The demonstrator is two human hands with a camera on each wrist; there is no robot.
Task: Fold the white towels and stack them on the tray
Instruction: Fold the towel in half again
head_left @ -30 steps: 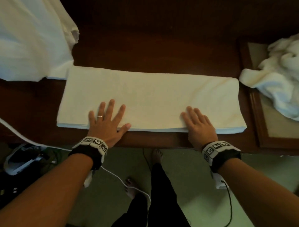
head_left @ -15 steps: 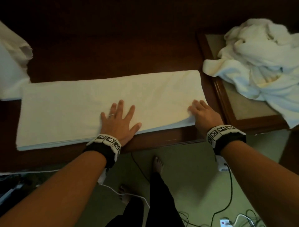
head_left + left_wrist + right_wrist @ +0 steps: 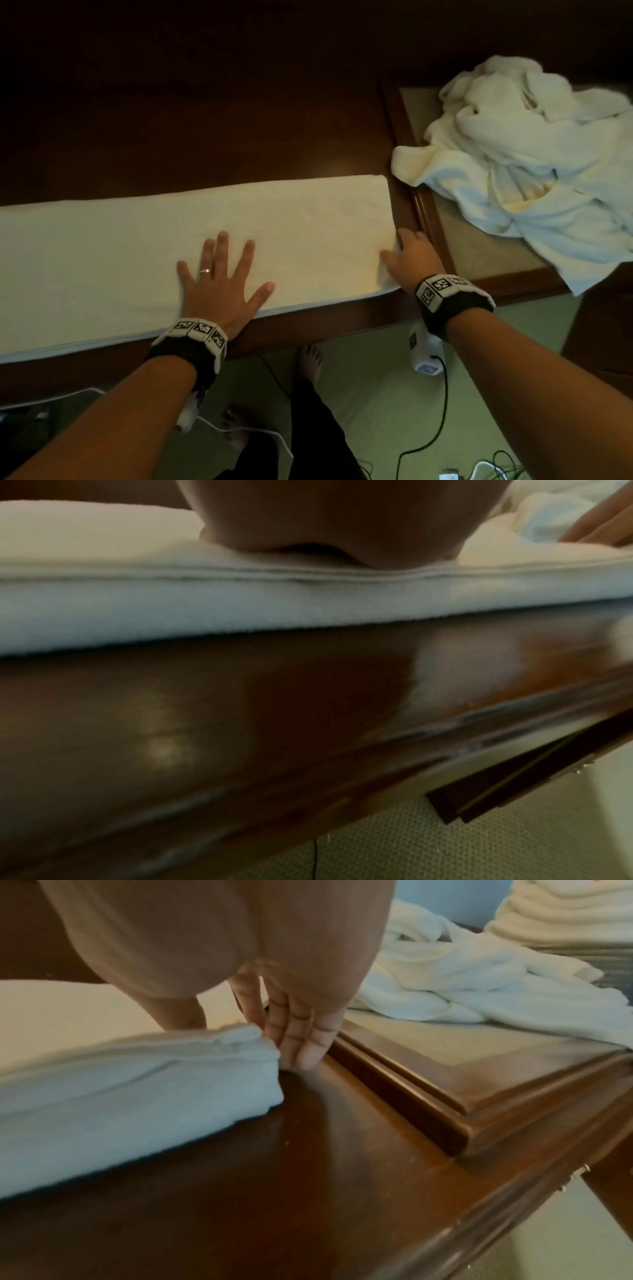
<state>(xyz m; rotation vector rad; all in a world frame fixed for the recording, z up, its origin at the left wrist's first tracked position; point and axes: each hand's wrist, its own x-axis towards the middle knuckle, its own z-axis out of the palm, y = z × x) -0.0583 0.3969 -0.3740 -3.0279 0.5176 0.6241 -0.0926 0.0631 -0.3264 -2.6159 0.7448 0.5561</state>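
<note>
The folded towel (image 3: 239, 240) lies along the worktop's (image 3: 205, 130) near edge. The left hand (image 3: 219, 284) presses flat on it, fingers spread; the right hand (image 3: 411, 260) pinches its right end, just beside the tray (image 3: 428, 219) bearing crumpled towels (image 3: 531, 164).

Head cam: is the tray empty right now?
No, a crumpled pile of white towels lies on the tray, spilling over its edge.

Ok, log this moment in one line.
left hand: flat on folded towel | right hand: pinching towel's right end | loose towels: heaped on tray | stacked: none
</note>
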